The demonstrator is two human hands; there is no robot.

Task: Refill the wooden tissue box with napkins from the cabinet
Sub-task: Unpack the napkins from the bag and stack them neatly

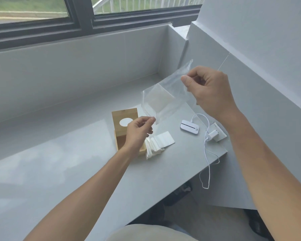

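Your right hand (208,91) pinches the top of the clear plastic wrapper (161,100), lifted above the table (59,171); your left hand (139,132) pinches its lower corner, likely stretching it to confirm it is emptied. The napkins (159,143) lie in a loose stack just beside the wooden tissue box (124,124), whose lid leans open, ready for loading.

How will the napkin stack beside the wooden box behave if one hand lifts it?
The napkins will probably be floppy: the stack already fans out and leans on the box. They look thin and light, so loose sheets may slide off. Squeezing the whole stack between both hands would likely keep it together better than a pinch at one edge.
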